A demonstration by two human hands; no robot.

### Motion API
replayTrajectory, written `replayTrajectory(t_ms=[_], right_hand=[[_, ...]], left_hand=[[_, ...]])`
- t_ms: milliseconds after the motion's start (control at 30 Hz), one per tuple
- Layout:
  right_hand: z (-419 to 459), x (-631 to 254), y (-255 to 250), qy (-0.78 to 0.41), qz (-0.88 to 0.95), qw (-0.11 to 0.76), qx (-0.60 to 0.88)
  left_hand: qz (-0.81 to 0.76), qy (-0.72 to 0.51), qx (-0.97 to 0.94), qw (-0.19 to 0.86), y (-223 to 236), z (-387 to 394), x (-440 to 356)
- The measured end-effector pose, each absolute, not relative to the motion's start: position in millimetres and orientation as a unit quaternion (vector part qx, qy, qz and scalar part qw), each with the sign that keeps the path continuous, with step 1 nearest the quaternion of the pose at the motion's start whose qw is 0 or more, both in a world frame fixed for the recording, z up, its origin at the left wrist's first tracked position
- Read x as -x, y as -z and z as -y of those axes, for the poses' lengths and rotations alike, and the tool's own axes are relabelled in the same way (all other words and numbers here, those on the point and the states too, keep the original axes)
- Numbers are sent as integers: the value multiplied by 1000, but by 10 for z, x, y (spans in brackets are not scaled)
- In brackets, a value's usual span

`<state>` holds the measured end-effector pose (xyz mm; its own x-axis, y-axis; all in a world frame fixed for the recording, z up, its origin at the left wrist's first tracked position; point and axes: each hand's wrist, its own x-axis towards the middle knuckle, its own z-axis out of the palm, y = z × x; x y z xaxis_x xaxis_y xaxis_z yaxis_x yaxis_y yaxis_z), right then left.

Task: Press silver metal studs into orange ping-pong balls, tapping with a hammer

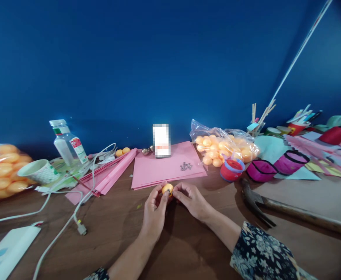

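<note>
My left hand [156,206] is closed around an orange ping-pong ball [167,189], its thumb on the near side. A small dark spot or piece shows on the ball beside that thumb. At the ball's right edge, my right hand [192,200] pinches thumb and forefinger together; what lies between those fingertips is too small to make out. Just beyond the hands are stacked pink sheets [153,171], with a cluster of small dark metallic pieces [186,166] on their right part.
Bagged orange balls stand at the left [4,171] and back right [217,147]. A hammer [298,214] lies to the right, near a red round container [230,171]. White cables [78,210], a paper cup [37,172] and a clear bottle [63,146] occupy the left. A blue wall [158,70] rises behind.
</note>
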<state>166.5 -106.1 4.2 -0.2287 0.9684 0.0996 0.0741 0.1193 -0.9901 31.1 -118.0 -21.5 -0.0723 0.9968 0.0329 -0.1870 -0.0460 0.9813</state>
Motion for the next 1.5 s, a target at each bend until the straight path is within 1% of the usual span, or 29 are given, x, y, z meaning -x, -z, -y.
replayTrajectory(t_ms=[600, 800, 1167, 1500], right_hand=[[1055, -1669, -22, -496, 609, 437, 438], [1039, -1674, -34, -540, 573, 433, 438], [1034, -1661, -11, -550, 553, 464, 421], [1051, -1644, -28, -535, 537, 467, 455]], left_hand=[[-478, -568, -445, 501, 212, 1182, -311], [-477, -570, -451, 495, 237, 1181, -312], [-492, -556, -476, 472, 234, 1194, -313], [-501, -560, -465, 468, 213, 1208, -326]])
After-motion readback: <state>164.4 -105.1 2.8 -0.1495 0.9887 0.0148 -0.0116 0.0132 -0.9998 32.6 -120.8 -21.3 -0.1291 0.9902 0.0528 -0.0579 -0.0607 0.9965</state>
